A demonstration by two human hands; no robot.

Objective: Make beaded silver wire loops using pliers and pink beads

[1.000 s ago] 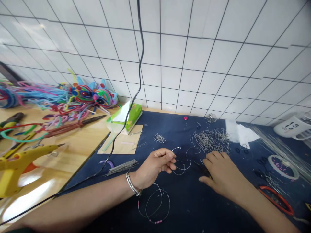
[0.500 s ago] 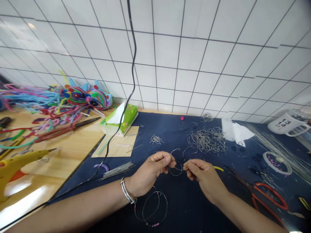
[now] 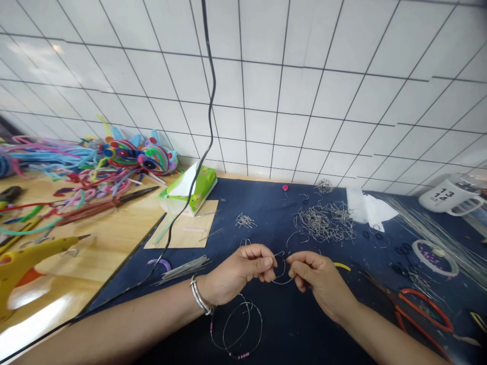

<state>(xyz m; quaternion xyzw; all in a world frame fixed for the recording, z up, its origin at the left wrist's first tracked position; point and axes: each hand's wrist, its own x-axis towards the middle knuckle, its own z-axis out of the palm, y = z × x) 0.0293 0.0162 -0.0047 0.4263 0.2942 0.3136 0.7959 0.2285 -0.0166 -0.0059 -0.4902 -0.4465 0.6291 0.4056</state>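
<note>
Between my two hands is a thin, curled silver wire (image 3: 282, 282), bent into an open loop. My left hand (image 3: 247, 268), with a silver bangle (image 3: 199, 296) at the wrist, pinches the wire between thumb and forefinger. On the other side, my right hand (image 3: 317, 274) grips it with closed fingertips. The fingers partly hide the wire's ends. Below my left hand, wire hoops strung with pink beads (image 3: 243, 355) lie on the dark blue cloth (image 3: 289, 334).
Behind my hands lies a tangled pile of curled wires (image 3: 323, 221). Orange-handled scissors (image 3: 426, 309) and a bead dish (image 3: 434, 257) are at right, near a white mug (image 3: 449, 195). Leftward are straight wires (image 3: 184, 268), a tissue pack (image 3: 201, 187), pliers (image 3: 110, 205) and a yellow glue gun (image 3: 34, 253). A black cable (image 3: 211, 101) hangs in front.
The wire has turned between my fingers, its curve now hanging lower and nearer my right hand. Both hands stay close together, and the view has tilted slightly.
</note>
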